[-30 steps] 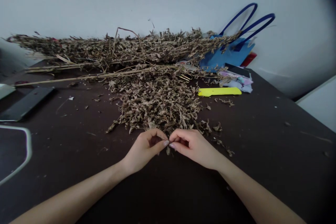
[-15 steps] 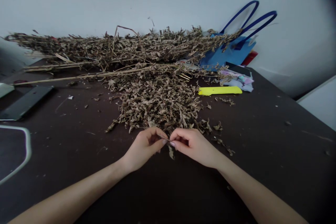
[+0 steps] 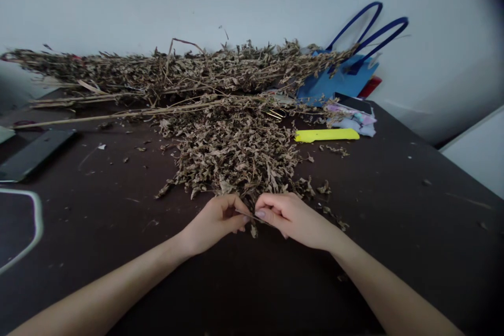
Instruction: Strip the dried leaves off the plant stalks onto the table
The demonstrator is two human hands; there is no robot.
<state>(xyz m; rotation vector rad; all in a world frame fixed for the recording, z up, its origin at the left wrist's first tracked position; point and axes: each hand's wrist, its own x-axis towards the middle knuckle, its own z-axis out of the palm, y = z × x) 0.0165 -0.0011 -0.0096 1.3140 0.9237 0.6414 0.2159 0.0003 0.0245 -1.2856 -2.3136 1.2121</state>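
Observation:
Between my two hands runs a thin dry stem (image 3: 252,215), held near the table's front in the head view. My left hand (image 3: 214,220) pinches its left end between thumb and forefinger. The thumb and curled fingers of my right hand (image 3: 291,218) close on the stem a short way to the right. A shrivelled leaf (image 3: 254,230) hangs just below the gap between the fingertips. Right behind both hands spreads a pile of dried, brownish-grey leaves (image 3: 236,152).
Long bundles of dried stalks (image 3: 177,73) lie along the wall. Right of the pile are a yellow-handled tool (image 3: 326,135), gold scissors handles (image 3: 276,113), a phone (image 3: 352,102) and a blue bag (image 3: 334,81). A dark flat slab (image 3: 37,155) and a white cable (image 3: 38,215) are on the left.
My right hand's fingers have shifted slightly along the stem, and more of the stem shows between the hands. The whole view has moved slightly.

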